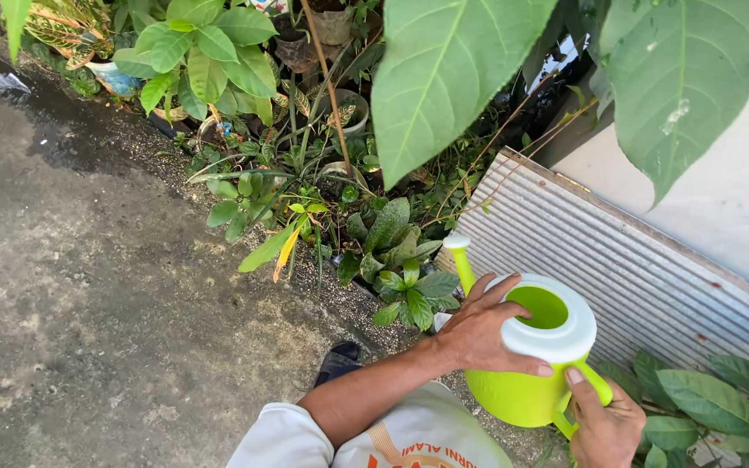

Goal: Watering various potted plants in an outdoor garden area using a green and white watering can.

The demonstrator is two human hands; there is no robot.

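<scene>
Right hand (pixel 604 425) grips green watering can (pixel 522 394) handle; left hand (pixel 483 329) spread, pressing its white rim. Spout (pixel 461 264) points at potted plants (pixel 392 251) along concrete ground's (pixel 88 303) edge.

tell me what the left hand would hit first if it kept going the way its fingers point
The left hand lies on the white top of the green watering can, fingers pointing right across its opening. Going on, it would probably meet the far rim first, then the corrugated sheet; depth is unclear.
</scene>
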